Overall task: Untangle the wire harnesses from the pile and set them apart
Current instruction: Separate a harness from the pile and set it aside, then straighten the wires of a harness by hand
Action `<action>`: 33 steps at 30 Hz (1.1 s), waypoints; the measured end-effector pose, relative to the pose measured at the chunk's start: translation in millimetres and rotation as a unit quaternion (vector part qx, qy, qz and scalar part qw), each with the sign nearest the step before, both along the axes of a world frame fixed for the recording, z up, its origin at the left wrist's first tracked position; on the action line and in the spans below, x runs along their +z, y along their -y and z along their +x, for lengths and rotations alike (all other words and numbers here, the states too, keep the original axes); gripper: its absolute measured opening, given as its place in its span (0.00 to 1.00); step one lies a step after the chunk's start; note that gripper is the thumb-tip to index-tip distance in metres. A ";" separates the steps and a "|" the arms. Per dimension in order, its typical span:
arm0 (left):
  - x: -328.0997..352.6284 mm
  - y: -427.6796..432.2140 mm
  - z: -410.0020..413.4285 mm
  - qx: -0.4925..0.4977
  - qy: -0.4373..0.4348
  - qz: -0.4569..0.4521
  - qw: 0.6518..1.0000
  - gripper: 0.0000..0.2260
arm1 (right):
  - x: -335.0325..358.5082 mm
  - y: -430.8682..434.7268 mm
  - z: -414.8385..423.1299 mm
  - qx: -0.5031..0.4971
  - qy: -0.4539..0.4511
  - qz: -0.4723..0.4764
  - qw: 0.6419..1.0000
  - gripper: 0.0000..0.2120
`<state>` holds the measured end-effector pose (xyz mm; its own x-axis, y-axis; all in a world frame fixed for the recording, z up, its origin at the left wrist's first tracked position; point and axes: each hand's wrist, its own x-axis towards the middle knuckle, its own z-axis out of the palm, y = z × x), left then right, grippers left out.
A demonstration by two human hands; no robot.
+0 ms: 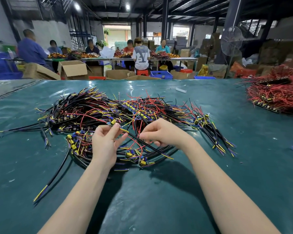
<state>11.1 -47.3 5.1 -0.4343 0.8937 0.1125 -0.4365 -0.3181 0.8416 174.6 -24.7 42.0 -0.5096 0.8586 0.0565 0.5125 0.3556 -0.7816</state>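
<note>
Before the pile (108, 107), the left hand (105, 144) has its grip pinching a black cable (139, 140). The right hand (164, 132) has a curled grip, and I cannot tell what it holds. Loose harnesses (135, 154) lie under both hands, with a red bundle (274, 93) far right of the pile.

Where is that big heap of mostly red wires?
In the head view the red heap lies at the far right of the green table, near its far edge, well apart from the mixed pile in the middle.
</note>
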 end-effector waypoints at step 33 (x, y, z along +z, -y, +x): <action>-26.8 4.5 10.7 0.039 -0.371 -0.002 0.928 0.08 | -31.7 -51.5 122.6 -0.576 0.219 0.107 0.781 0.11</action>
